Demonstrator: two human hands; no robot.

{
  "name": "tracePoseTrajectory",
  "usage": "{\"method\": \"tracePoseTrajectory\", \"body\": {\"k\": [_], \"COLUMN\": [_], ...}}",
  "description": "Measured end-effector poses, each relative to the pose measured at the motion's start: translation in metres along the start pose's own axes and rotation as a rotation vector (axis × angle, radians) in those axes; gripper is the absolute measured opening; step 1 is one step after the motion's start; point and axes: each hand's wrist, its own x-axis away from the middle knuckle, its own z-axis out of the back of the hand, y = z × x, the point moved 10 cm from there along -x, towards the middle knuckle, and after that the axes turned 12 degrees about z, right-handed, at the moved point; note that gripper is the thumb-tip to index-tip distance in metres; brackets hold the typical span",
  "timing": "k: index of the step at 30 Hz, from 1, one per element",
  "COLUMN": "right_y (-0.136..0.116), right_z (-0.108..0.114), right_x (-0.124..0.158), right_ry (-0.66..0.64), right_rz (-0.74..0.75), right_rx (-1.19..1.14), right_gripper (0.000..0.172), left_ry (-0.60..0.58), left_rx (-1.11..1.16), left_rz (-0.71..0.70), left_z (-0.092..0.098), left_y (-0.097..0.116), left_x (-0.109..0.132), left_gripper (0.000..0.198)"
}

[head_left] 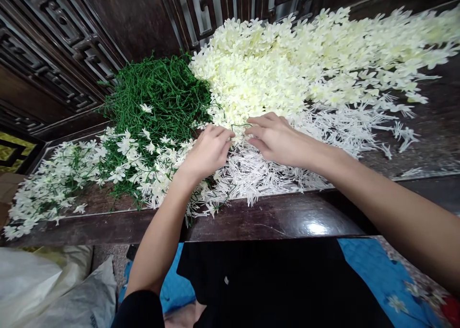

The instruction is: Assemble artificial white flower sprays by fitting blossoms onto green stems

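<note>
A thin green artificial flower stem [240, 125] spans the gap between my two hands, over the loose flower pieces. My left hand [211, 150] is closed, its fingertips pinched at the stem's left end. My right hand [272, 137] is closed too, thumb and fingertips at the stem's other end; the exact contact is partly hidden. Beneath and beside them lie white spiky flower centres [251, 175]. Behind is a large heap of cream-white petals [258, 69]. Left of my left hand sits a pile of green stems [158, 93], with assembled white flowers [125, 151] in front.
Everything lies on a long dark wooden bench [266, 218] with a carved openwork back [204, 7]. More finished flowers [43, 184] spread at its left end. White sacks [82, 294] stand on the floor at lower left. Blue fabric [381, 270] shows beside my legs.
</note>
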Motion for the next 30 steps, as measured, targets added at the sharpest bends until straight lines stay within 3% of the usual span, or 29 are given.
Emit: {"method": "tracePoseTrajectory", "body": {"k": [4, 9, 13, 16, 18, 22, 27, 30], "right_y": [0.009, 0.008, -0.003, -0.011, -0.017, -0.024, -0.015, -0.008], "right_z": [-0.01, 0.002, 0.033, 0.05, 0.054, 0.051, 0.054, 0.044], "right_x": [0.003, 0.002, 0.0, 0.001, 0.002, 0.001, 0.003, 0.0], "right_ry": [-0.056, 0.061, 0.283, 0.417, 0.454, 0.427, 0.437, 0.276], "right_rz": [-0.032, -0.034, -0.01, 0.035, 0.072, 0.12, 0.042, -0.028], "right_rx": [0.039, -0.027, -0.056, -0.161, -0.244, -0.373, -0.331, -0.149], "right_gripper": [0.049, 0.041, 0.038, 0.033, 0.03, 0.024, 0.025, 0.033], "left_ry": [-0.073, -0.061, 0.206, 0.438, 0.506, 0.467, 0.428, 0.377], "left_rx": [0.018, 0.065, 0.081, 0.093, 0.145, 0.326, 0.547, 0.771], "left_rz": [0.02, 0.051, 0.036, -0.042, -0.135, -0.197, 0.018, 0.142], "left_z": [-0.01, -0.005, 0.02, 0.042, 0.05, 0.054, 0.05, 0.044], "left_y": [0.0, -0.001, -0.003, 0.003, 0.013, 0.022, -0.001, -0.02], "left_x": [0.0, 0.0, 0.002, 0.01, 0.016, 0.019, 0.013, 0.008], "left_gripper": [0.033, 0.036, 0.037, 0.024, 0.014, 0.011, 0.021, 0.029]}}
